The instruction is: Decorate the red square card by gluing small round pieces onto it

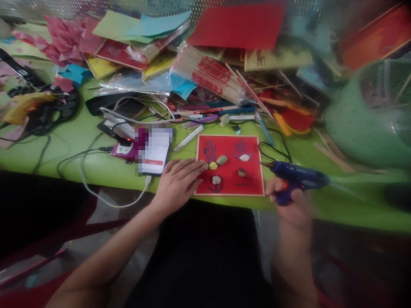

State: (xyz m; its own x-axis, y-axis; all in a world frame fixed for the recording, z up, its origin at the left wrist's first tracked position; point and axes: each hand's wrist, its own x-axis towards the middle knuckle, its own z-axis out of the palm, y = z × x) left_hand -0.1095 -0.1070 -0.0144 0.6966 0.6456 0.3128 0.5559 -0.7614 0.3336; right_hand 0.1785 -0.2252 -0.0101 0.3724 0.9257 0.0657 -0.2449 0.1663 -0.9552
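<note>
A red board with a light wooden edge lies on the green table in front of me. Dark pen drawings and several pebbles are on it: a yellow pebble, a grey-green pebble, a white pebble, a brown pebble and a pale pebble. My left hand lies over the board's left edge, fingers stretched out, tips by the yellow pebble. Beyond the board's right edge, my right hand grips a blue glue gun, its nozzle pointing left over the board.
A phone with a white cable lies left of the board. Markers, a bundle of sticks and coloured paper pile up behind. A green rounded container stands right; a black tape-like reel sits left.
</note>
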